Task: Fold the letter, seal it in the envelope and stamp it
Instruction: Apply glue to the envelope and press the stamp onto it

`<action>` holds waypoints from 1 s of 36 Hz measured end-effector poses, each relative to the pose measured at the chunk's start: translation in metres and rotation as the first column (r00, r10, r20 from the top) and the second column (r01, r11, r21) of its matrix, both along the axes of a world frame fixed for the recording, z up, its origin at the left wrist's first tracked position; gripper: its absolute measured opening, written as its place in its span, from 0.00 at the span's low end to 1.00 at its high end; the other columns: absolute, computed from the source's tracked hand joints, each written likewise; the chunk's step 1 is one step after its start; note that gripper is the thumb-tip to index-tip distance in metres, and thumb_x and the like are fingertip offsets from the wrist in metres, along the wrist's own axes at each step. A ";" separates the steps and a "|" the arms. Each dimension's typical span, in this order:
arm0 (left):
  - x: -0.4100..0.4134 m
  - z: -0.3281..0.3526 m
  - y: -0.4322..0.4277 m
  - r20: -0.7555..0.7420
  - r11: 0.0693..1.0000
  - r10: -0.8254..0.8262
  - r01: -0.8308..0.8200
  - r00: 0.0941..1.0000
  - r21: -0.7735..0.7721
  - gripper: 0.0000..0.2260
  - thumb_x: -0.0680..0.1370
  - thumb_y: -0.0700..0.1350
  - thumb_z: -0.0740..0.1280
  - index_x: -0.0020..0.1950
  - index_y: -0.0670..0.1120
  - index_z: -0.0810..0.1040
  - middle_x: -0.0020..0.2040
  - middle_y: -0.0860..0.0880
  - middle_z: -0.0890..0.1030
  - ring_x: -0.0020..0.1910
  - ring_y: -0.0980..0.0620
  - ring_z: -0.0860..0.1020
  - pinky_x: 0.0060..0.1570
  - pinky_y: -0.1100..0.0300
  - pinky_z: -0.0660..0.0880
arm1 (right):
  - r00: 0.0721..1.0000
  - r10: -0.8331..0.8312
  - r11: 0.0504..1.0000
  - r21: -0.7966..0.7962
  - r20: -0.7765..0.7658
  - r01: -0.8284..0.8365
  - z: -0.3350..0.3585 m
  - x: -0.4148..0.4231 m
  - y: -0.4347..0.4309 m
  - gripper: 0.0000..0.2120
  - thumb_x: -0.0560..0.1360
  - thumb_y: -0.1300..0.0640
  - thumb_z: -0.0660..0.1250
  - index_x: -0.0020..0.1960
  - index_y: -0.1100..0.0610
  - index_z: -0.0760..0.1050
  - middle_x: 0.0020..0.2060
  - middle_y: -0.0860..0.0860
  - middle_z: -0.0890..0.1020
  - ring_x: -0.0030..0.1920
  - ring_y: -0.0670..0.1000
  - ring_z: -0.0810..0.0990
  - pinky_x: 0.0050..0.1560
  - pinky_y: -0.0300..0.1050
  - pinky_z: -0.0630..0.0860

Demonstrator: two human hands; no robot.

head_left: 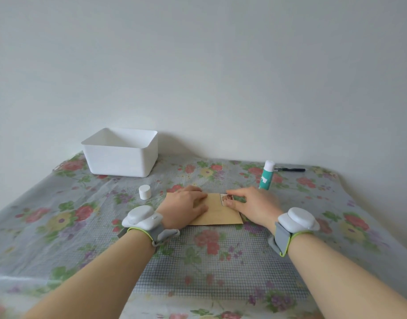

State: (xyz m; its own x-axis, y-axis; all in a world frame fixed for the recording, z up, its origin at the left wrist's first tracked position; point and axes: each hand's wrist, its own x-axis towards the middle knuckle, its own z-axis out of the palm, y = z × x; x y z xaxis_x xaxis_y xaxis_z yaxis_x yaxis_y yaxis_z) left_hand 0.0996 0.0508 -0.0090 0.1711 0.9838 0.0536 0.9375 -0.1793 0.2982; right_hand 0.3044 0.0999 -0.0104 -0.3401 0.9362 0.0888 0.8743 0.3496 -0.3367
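A tan envelope (217, 215) lies flat on the flowered tablecloth in the middle of the table. My left hand (186, 207) rests palm down on its left half, fingers spread. A small stamp (227, 199) with a reddish-brown picture sits at the envelope's upper right corner. My right hand (253, 207) is at that corner, with thumb and forefinger touching the stamp's edges. No letter is visible. A green and white glue stick (266, 176) stands uncapped just behind my right hand, and its white cap (144, 192) stands to the left of the envelope.
A white plastic bin (120, 153) sits at the back left against the wall. A black pen (290, 169) lies at the back right behind the glue stick. The table (59, 215) ends at the wall behind and drops off at both sides.
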 end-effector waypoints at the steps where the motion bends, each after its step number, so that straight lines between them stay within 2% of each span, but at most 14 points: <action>1: 0.000 0.001 -0.001 -0.007 1.000 -0.001 0.001 1.000 -0.002 0.21 0.80 0.56 0.57 0.72 0.54 0.67 0.73 0.55 0.65 0.70 0.52 0.66 0.68 0.54 0.63 | 1.000 0.002 1.000 -0.009 -0.022 -0.002 0.000 0.001 -0.002 0.22 0.74 0.35 0.59 0.67 0.35 0.68 0.67 0.46 0.75 0.62 0.51 0.76 0.53 0.46 0.77; 4: 0.002 0.004 -0.001 -0.032 1.000 0.001 -0.002 0.999 -0.027 0.22 0.80 0.56 0.58 0.73 0.52 0.64 0.73 0.53 0.65 0.70 0.50 0.66 0.68 0.52 0.64 | 0.983 0.008 0.998 -0.053 -0.186 -0.018 0.002 0.007 -0.006 0.21 0.77 0.41 0.60 0.70 0.36 0.65 0.64 0.44 0.77 0.59 0.48 0.77 0.49 0.42 0.75; 7: 0.006 0.009 0.000 -0.064 1.000 -0.005 0.004 0.998 -0.005 0.23 0.80 0.53 0.58 0.75 0.50 0.61 0.75 0.52 0.63 0.72 0.49 0.65 0.71 0.52 0.62 | 0.923 -0.034 0.998 -0.062 -0.383 0.011 0.001 0.011 -0.011 0.17 0.78 0.50 0.62 0.67 0.42 0.72 0.36 0.45 0.81 0.34 0.44 0.76 0.36 0.37 0.71; 8: 0.009 0.010 -0.001 -0.069 1.000 -0.017 0.019 0.997 0.019 0.23 0.81 0.52 0.56 0.75 0.50 0.60 0.76 0.52 0.61 0.73 0.49 0.62 0.72 0.53 0.59 | 0.896 -0.063 0.998 -0.052 -0.439 0.045 0.002 0.012 -0.012 0.14 0.78 0.52 0.63 0.63 0.44 0.75 0.30 0.46 0.79 0.30 0.44 0.75 0.33 0.36 0.71; 10: 0.018 0.012 -0.002 -0.065 0.997 -0.074 0.076 0.995 0.031 0.23 0.82 0.52 0.52 0.77 0.48 0.56 0.78 0.51 0.56 0.76 0.51 0.55 0.74 0.54 0.53 | 0.845 -0.131 0.989 -0.008 -0.519 0.148 0.004 0.016 -0.012 0.09 0.77 0.53 0.64 0.54 0.48 0.81 0.25 0.48 0.78 0.28 0.44 0.75 0.30 0.34 0.69; 12: 0.030 0.012 -0.005 -0.075 0.989 -0.148 0.148 0.986 -0.005 0.26 0.82 0.56 0.48 0.78 0.47 0.50 0.79 0.51 0.49 0.78 0.53 0.47 0.76 0.53 0.47 | 0.790 -0.198 0.962 0.040 -0.581 0.270 0.006 0.022 -0.010 0.07 0.76 0.54 0.65 0.46 0.51 0.82 0.25 0.49 0.78 0.29 0.49 0.77 0.30 0.40 0.70; 15: 0.047 0.006 -0.002 -0.082 0.982 -0.183 0.177 0.980 -0.066 0.30 0.80 0.62 0.43 0.78 0.48 0.44 0.79 0.52 0.44 0.77 0.55 0.42 0.76 0.53 0.42 | 0.741 -0.286 0.910 0.072 -0.607 0.409 0.009 0.034 -0.006 0.08 0.74 0.56 0.65 0.41 0.54 0.83 0.27 0.51 0.79 0.34 0.58 0.78 0.31 0.45 0.71; 18: 0.057 -0.003 0.001 -0.110 0.978 -0.185 0.172 0.977 -0.115 0.32 0.79 0.64 0.42 0.78 0.49 0.43 0.79 0.53 0.43 0.77 0.56 0.42 0.76 0.52 0.41 | 0.735 -0.395 0.841 0.105 -0.552 0.531 0.011 0.043 -0.005 0.09 0.73 0.57 0.63 0.43 0.55 0.82 0.32 0.52 0.80 0.35 0.56 0.75 0.28 0.40 0.63; 22: 0.060 -0.009 0.001 -0.168 0.978 -0.193 0.175 0.967 -0.114 0.32 0.79 0.64 0.43 0.78 0.49 0.44 0.79 0.54 0.43 0.77 0.57 0.43 0.76 0.53 0.41 | 0.677 -0.467 0.776 0.103 -0.568 0.622 0.016 0.056 0.004 0.10 0.74 0.57 0.63 0.50 0.56 0.82 0.43 0.58 0.84 0.43 0.61 0.78 0.39 0.44 0.70; 25: 0.058 -0.007 0.002 -0.175 0.977 -0.199 0.181 0.964 -0.115 0.32 0.79 0.65 0.43 0.78 0.50 0.44 0.79 0.54 0.43 0.77 0.57 0.43 0.76 0.53 0.41 | 0.676 -0.483 0.815 -0.004 -0.556 0.579 0.020 0.059 0.014 0.17 0.72 0.55 0.66 0.60 0.55 0.77 0.49 0.56 0.82 0.53 0.60 0.78 0.49 0.46 0.71; 28: 0.056 -0.007 0.003 -0.159 0.974 -0.206 0.186 0.966 -0.134 0.32 0.78 0.65 0.43 0.78 0.50 0.44 0.78 0.54 0.43 0.77 0.57 0.43 0.76 0.52 0.41 | 0.701 -0.461 0.870 -0.121 -0.544 0.478 0.022 0.052 0.021 0.24 0.69 0.58 0.69 0.64 0.53 0.73 0.49 0.53 0.81 0.52 0.57 0.79 0.47 0.43 0.71; 32: 0.056 -0.007 0.006 -0.124 0.970 -0.211 0.192 0.970 -0.148 0.31 0.79 0.64 0.44 0.78 0.51 0.45 0.78 0.54 0.43 0.77 0.57 0.43 0.76 0.52 0.41 | 0.765 -0.418 0.908 -0.192 -0.490 0.373 0.017 0.048 0.032 0.23 0.60 0.63 0.71 0.54 0.51 0.77 0.49 0.51 0.83 0.49 0.57 0.80 0.51 0.52 0.77; 34: 0.055 -0.007 0.009 -0.094 0.966 -0.214 0.197 0.972 -0.165 0.30 0.80 0.62 0.44 0.78 0.51 0.45 0.79 0.55 0.44 0.77 0.57 0.43 0.76 0.52 0.41 | 0.770 -0.406 0.914 -0.225 -0.492 0.338 0.015 0.047 0.036 0.19 0.60 0.64 0.72 0.48 0.50 0.79 0.46 0.51 0.84 0.48 0.56 0.81 0.52 0.54 0.78; 36: 0.055 -0.006 0.012 -0.071 0.965 -0.213 0.198 0.974 -0.172 0.28 0.80 0.61 0.44 0.78 0.51 0.46 0.79 0.55 0.45 0.77 0.57 0.44 0.75 0.52 0.42 | 0.767 -0.388 0.921 -0.234 -0.510 0.311 0.014 0.045 0.039 0.16 0.62 0.64 0.75 0.48 0.53 0.79 0.45 0.53 0.84 0.47 0.56 0.81 0.52 0.52 0.78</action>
